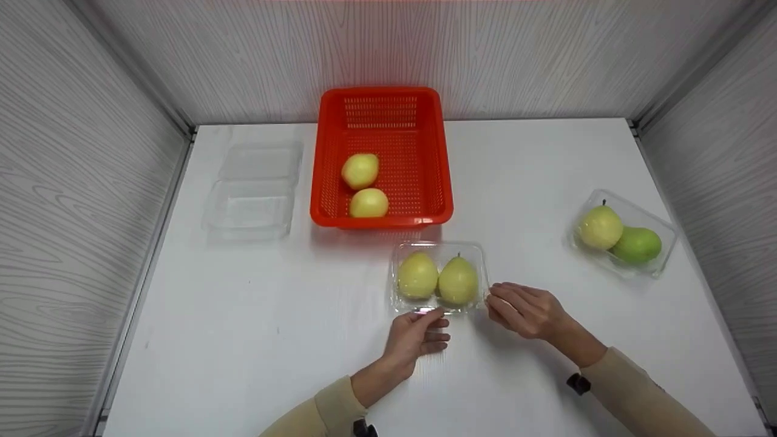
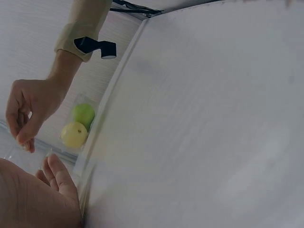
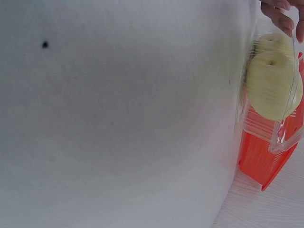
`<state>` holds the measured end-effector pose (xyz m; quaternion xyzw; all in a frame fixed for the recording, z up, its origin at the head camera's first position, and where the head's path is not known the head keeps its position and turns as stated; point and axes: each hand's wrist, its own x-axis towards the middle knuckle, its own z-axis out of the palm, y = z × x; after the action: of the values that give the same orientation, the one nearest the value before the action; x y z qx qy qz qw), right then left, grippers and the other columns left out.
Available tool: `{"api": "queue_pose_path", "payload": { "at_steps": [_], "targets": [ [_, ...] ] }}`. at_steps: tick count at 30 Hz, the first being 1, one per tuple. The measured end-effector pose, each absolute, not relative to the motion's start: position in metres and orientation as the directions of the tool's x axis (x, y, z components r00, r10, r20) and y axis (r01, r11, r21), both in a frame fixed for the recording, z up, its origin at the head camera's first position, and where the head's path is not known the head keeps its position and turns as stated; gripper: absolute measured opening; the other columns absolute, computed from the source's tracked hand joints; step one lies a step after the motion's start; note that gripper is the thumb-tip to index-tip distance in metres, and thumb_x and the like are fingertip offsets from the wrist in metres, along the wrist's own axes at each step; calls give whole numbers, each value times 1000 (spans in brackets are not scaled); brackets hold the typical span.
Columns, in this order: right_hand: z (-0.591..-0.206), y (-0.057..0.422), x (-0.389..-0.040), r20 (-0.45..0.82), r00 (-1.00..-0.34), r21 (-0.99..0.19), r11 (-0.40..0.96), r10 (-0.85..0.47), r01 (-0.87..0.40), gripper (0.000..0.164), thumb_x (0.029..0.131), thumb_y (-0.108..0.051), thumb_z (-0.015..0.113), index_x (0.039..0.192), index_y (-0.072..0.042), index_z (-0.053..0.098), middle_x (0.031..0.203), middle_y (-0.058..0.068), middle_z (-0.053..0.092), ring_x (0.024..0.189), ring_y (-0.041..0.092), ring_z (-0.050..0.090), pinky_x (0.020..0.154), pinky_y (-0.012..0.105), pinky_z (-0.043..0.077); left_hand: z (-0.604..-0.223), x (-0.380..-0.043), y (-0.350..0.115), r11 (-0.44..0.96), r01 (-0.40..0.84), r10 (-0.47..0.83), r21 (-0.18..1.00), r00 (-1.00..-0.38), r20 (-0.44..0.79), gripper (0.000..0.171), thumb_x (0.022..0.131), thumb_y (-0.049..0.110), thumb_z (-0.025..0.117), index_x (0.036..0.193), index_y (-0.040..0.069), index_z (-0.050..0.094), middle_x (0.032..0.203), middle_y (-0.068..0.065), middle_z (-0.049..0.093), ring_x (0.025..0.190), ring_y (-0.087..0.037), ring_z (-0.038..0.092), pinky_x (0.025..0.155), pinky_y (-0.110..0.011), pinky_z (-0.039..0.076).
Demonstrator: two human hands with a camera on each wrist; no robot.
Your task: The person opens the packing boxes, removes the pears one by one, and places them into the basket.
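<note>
A clear plastic clamshell box (image 1: 438,246) with two yellow-green pears side by side, one of them a pear (image 1: 458,280) with a stem, sits on the table in front of the red basket. No lid stands raised from it; whether it is fastened I cannot tell. At the box's front edge is my left hand (image 1: 408,341), its thumb on the rim and its fingers extended below. My right hand (image 1: 523,309) pinches the box's right edge with bent fingers. The right wrist view shows the box's ribbed side and the pears (image 3: 271,85) through it.
Behind the box stands a red basket (image 1: 446,176) with two pears (image 1: 360,170) inside. An unfolded clear box (image 1: 252,209) lies at the left. To the right, another clear box (image 1: 652,218) holds a yellow pear and a green pear (image 1: 637,245). Panels wall the table's back and sides.
</note>
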<state>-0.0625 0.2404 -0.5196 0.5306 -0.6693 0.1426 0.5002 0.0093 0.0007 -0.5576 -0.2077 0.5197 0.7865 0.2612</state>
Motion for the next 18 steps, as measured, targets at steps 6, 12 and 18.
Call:
{"api": "queue_pose_path", "payload": {
  "at_steps": [6, 12, 18],
  "targets": [
    [-518, 239, -64, 839, 56, 311, 395, -541, -864, 25, 98, -7, 66, 76, 1, 73, 71, 13, 75, 56, 22, 73, 49, 31, 61, -556, 9, -18, -341, -628, 181, 700, -774, -606, 34, 99, 30, 73, 115, 0, 69, 91, 0, 79, 76, -11, 77, 74, -27, 66],
    [-517, 239, -65, 847, 48, 301, 404, -529, -864, 24, 97, -8, 66, 76, 1, 74, 71, 14, 75, 57, 23, 73, 49, 33, 61, -556, 9, -36, -351, -629, 159, 694, -770, -618, 32, 99, 30, 72, 115, 1, 68, 96, -2, 80, 81, -12, 78, 78, -29, 66],
    [-519, 241, -65, 847, 16, 276, 415, -531, -867, 25, 98, -9, 65, 77, 0, 76, 73, 14, 76, 58, 24, 74, 50, 35, 61, -557, 6, -50, -343, -631, 141, 696, -767, -626, 34, 101, 31, 70, 117, 2, 66, 99, -3, 79, 83, -14, 78, 80, -31, 67]
  ]
}}
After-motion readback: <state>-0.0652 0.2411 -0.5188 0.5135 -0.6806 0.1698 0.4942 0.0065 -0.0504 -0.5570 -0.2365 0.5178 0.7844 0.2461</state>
